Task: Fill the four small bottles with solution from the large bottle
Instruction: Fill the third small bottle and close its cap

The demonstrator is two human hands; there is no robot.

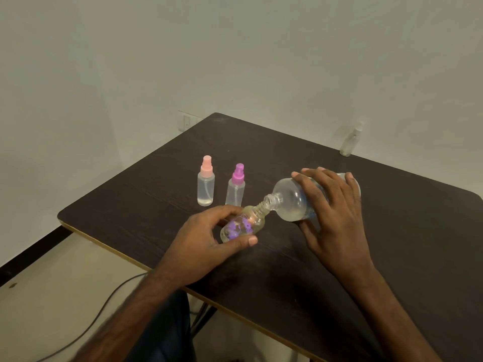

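Observation:
My right hand (332, 212) grips the large clear bottle (290, 199), tipped on its side with its open mouth at the neck of a small bottle. That small bottle (241, 227) has a purple print and no cap; my left hand (209, 244) holds it tilted just above the dark table (392, 244). Pale liquid shows in both. Behind them stand two capped spray bottles: one with a pink cap (206, 181) and one with a purple cap (236, 185). A fourth small clear bottle (350, 141) stands at the table's far edge.
The table's left edge (104, 241) runs diagonally, with pale floor and a grey cable (104, 309) below it. A wall socket (187, 121) sits behind the far corner. My dark trouser leg shows under the front edge.

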